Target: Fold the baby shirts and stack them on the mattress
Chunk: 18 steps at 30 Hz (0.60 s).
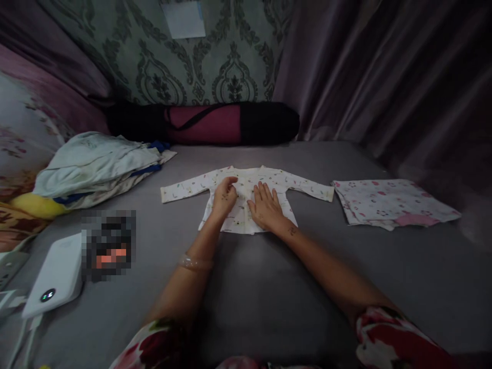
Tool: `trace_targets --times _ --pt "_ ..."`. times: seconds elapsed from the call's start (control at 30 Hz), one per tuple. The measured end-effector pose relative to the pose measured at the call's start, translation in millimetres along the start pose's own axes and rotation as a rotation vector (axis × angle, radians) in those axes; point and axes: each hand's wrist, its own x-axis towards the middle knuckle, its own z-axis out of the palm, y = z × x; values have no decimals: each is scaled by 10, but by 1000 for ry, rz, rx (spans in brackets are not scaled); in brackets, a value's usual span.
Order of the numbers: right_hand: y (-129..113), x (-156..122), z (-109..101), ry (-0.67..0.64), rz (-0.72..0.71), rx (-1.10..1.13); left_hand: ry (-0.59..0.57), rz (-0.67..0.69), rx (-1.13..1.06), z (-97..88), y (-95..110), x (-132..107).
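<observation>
A small white long-sleeved baby shirt with a tiny coloured print lies spread on the grey bed surface, its sleeves stretched out to both sides. My right hand rests flat on the right half of its front, fingers extended. On the left half is my left hand, turned partly on its side with bent fingers and a small gap between the forefinger and thumb. Nothing shows in either hand. Beside the right cuff lies a folded white cloth with a pink print.
At the left are a heap of light clothes, a yellow item and a white power bank with cables. Next to the power bank is a blurred-out patch. A black and maroon long bag lies along the patterned wall; curtains hang on both sides.
</observation>
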Motion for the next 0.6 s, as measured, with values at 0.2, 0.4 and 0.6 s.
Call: trace_targets --times 0.2,0.4,0.6 --pt "295 160 -108 -170 -64 126 -351 313 301 357 63 -380" --pt "1146 481 -731 -36 201 312 -376 459 562 368 49 -458" --pt "2126 279 -716 119 773 102 -393 461 668 395 55 -474"
